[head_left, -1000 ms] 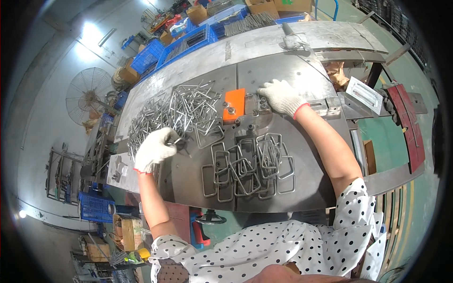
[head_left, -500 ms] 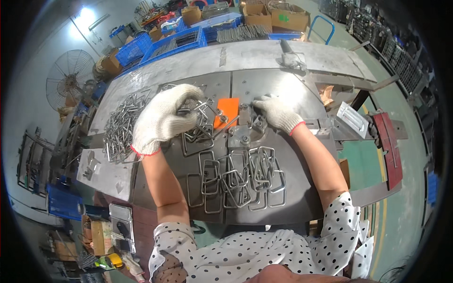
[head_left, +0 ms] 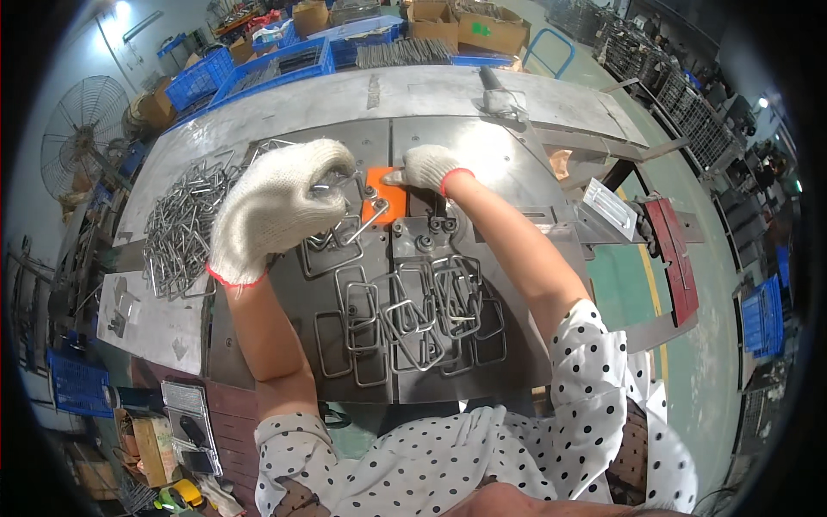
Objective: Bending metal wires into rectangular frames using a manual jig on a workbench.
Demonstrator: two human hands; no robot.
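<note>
My gloved left hand [head_left: 274, 207] grips a thin bent grey wire piece [head_left: 355, 231] beside the orange block [head_left: 384, 205]; my right hand [head_left: 429, 166] lies flat, fingers touching that block.

The left hand [head_left: 276, 211] is closed around a bent wire piece [head_left: 349, 226], and its glove covers most of that piece; only the lower ends show, so the full shape cannot be told. The glove also hides the fingertips and the exact grip. The right hand [head_left: 428, 166] rests on the orange block [head_left: 383, 200], covering its upper right corner; whether the fingers press or merely touch cannot be told. The wire loops [head_left: 418, 314] overlap, so a count is not possible. The wire pile [head_left: 181, 228] is too tangled to separate. The far crates [head_left: 284, 65] are small and bent by the lens; their contents are unclear. The surface [head_left: 482, 95] is cut off by the dark lens rim.
</note>
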